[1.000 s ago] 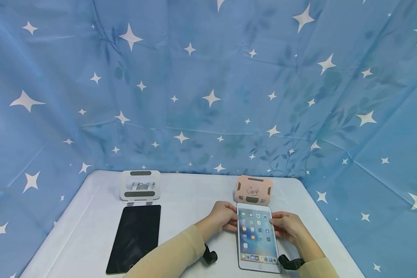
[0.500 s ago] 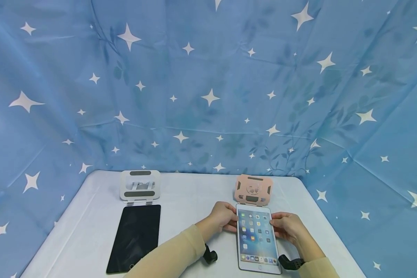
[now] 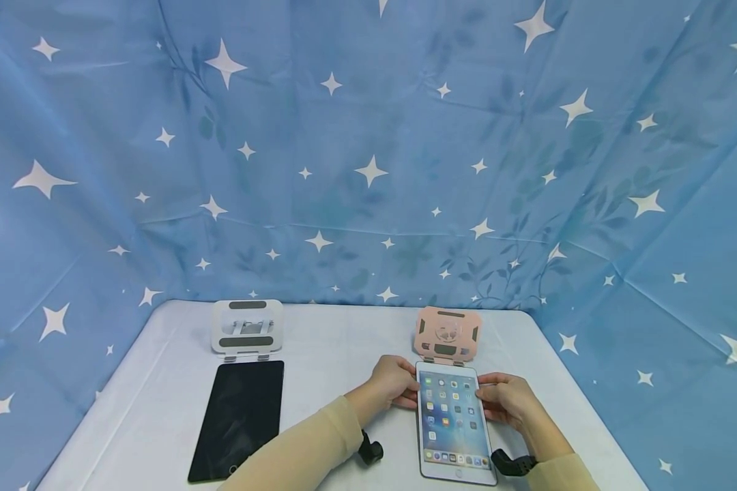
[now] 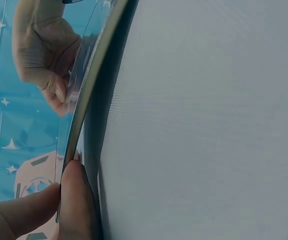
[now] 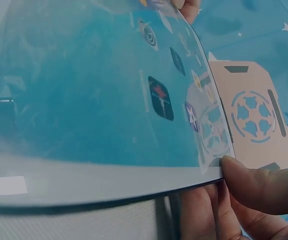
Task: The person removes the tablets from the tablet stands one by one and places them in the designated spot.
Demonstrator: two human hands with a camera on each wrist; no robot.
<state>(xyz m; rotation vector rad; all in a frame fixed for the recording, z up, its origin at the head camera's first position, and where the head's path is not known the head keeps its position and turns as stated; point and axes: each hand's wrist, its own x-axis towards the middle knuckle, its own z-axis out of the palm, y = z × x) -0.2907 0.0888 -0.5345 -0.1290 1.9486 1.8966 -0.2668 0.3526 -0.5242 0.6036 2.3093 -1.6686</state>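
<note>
A white-framed tablet (image 3: 454,426) with a lit screen of app icons lies lengthwise at the front right of the table. My left hand (image 3: 392,382) pinches its left edge near the far end, thumb on top and fingers beneath, as the left wrist view shows at the thumb and finger (image 4: 76,200). On the opposite edge, my right hand (image 3: 508,401) pinches too; its thumb (image 5: 264,187) presses the rim in the right wrist view. Just beyond the tablet's far end stands a pink stand (image 3: 447,333) with a round cut-out. The tablet's underside is mostly hidden.
A dark-screened tablet (image 3: 246,409) lies at the left, partly behind the left sleeve (image 3: 307,447). Behind it stands a white stand (image 3: 248,327) with grey pads. The white table (image 3: 344,334) backs onto a blue star-patterned curtain (image 3: 368,136).
The lit tablet's far end has shifted slightly toward me, exposing more of the pink stand's lower hinge. Both hands keep their grip with hardly any movement.
</note>
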